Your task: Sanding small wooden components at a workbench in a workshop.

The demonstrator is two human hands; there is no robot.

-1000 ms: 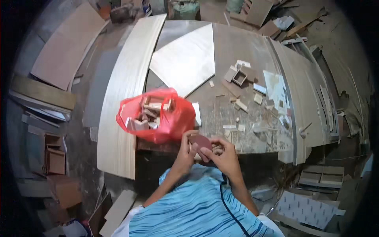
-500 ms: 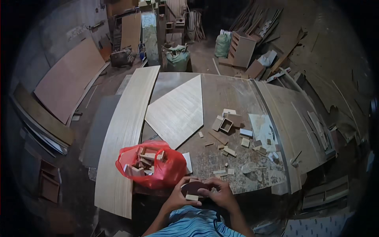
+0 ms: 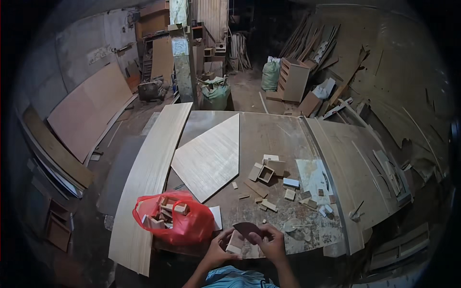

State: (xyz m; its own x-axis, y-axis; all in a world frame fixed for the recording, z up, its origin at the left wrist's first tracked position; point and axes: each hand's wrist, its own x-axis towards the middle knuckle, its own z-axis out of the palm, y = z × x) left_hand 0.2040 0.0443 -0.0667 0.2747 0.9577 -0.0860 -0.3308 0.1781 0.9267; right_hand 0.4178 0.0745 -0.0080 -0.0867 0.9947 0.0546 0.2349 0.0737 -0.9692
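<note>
Both the left hand and the right hand are gripping at the near edge of a worn workbench. The left is curling part-closed around a small pale wooden block; the right is pinching a round-edged maroon sandpaper sheet beside it, contact between the two being hard to tell. A red plastic bag of wood offcuts is sitting near the left hand.

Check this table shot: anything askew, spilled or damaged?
Mostly workshop clutter. The long board juts past the near edge of the table, so it looks poorly placed. Wood scraps lie scattered, unlike those gathered in the red bag. The table's near right area looks blotchy, perhaps worn.
</note>
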